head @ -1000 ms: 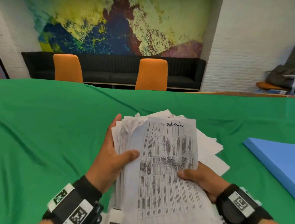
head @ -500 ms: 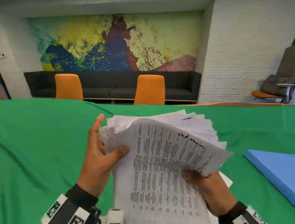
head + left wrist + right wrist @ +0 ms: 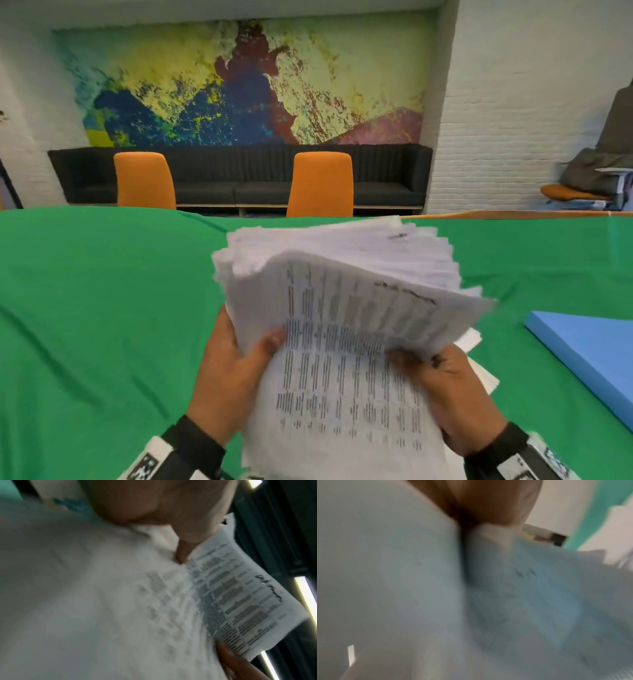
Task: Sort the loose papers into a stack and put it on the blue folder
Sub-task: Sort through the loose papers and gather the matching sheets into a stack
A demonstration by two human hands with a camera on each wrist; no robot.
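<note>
Above the green-covered surface [image 3: 102,325], the left hand [image 3: 226,373] and right hand [image 3: 455,394] pinch the thick uneven bundle of printed white papers [image 3: 342,325] with thumbs on top, so the squaring step is probably in hand, and next its edges need aligning before it goes to the flat blue folder [image 3: 589,346] at the right.
</note>
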